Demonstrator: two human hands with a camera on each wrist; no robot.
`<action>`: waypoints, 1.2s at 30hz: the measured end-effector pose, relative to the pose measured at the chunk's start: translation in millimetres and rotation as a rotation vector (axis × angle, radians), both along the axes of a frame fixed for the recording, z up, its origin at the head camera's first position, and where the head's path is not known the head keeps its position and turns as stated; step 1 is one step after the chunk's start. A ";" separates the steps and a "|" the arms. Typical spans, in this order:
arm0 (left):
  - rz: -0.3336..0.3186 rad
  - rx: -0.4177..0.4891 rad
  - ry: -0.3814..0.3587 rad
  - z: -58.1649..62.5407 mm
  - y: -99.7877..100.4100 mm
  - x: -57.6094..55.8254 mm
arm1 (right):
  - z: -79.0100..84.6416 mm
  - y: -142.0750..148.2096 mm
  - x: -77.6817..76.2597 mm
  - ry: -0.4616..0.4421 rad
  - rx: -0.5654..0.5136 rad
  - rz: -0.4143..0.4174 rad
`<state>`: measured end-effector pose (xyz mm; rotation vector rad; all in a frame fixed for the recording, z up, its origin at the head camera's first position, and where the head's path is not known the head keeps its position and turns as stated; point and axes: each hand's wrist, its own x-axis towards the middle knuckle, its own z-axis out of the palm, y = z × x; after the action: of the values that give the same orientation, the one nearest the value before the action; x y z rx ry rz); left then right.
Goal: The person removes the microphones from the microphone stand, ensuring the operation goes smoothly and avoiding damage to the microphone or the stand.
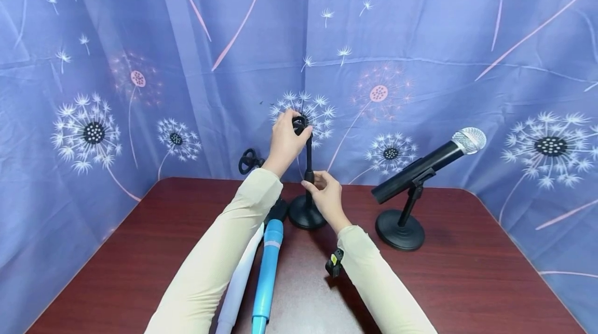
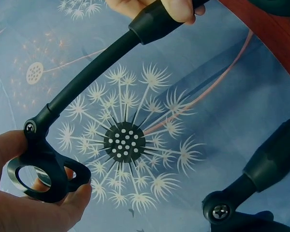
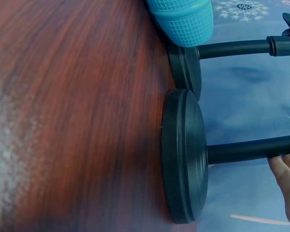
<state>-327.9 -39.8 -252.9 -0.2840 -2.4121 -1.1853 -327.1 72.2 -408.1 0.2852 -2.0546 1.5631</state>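
Note:
A black desktop microphone stand [image 1: 309, 155] is upright near the table's back edge, its round base [image 3: 186, 159] on the tabletop. My left hand [image 1: 286, 139] holds the ring-shaped clip [image 2: 53, 179] at its top between thumb and fingers. Lower down, my right hand [image 1: 327, 195] grips the collar [image 2: 157, 21] partway up the pole. The clip has no microphone in it. In the head view my left hand covers part of the clip. A second black stand [image 2: 275, 154] is just to the left, partly hidden behind my left arm.
At the right, a black microphone with a silver head [image 1: 436, 160] rests tilted in another stand [image 1: 400, 229]. A blue microphone [image 1: 267, 277] and a white one [image 1: 240, 282] lie beside my left forearm. A patterned curtain [image 1: 397, 22] hangs behind the reddish-brown table [image 1: 154, 251].

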 end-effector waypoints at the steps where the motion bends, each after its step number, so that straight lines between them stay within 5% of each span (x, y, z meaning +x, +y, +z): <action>1: 0.000 -0.007 0.000 -0.4 -0.3 0.2 | 0.2 -0.2 0.2 -0.002 -0.003 0.003; 22: -0.021 -0.114 -0.038 0.2 -3.2 -2.5 | 2.5 0.7 -2.1 -0.017 0.012 0.006; 25: -0.036 -0.141 -0.063 -9.6 -2.2 -2.6 | 1.5 0.7 -2.4 -0.023 0.005 0.005; 32: -0.047 -0.149 -0.124 -55.6 -0.4 0.8 | 0.9 0.3 0.2 -0.033 -0.002 0.027; 36: -0.065 -0.142 -0.133 -58.3 0.8 0.9 | 0.7 3.0 0.1 -0.043 0.003 0.032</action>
<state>-327.0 -39.0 -311.2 -0.3392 -2.6270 -1.0942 -326.9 75.2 -407.3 0.2890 -2.0946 1.5987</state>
